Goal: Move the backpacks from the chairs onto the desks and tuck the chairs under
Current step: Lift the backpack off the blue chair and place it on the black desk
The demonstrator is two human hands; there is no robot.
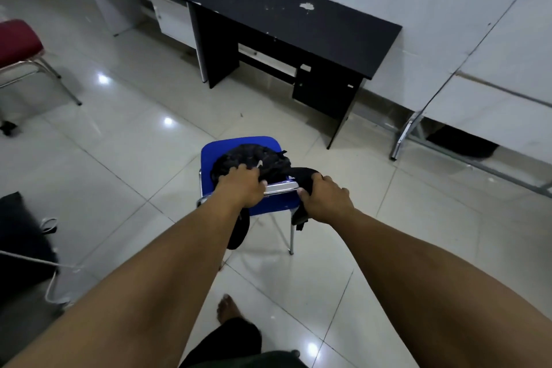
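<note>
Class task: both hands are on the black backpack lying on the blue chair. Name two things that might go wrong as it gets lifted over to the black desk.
1. A strap hangs over the chrome back rail under the right hand; it may snag and tip the blue chair.
2. The left hand grips only the edge of the backpack, so it could sag or slip before reaching the black desk.

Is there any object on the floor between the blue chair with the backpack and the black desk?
Nothing visible: only bare tiles lie between the blue chair with the backpack and the black desk.
</note>
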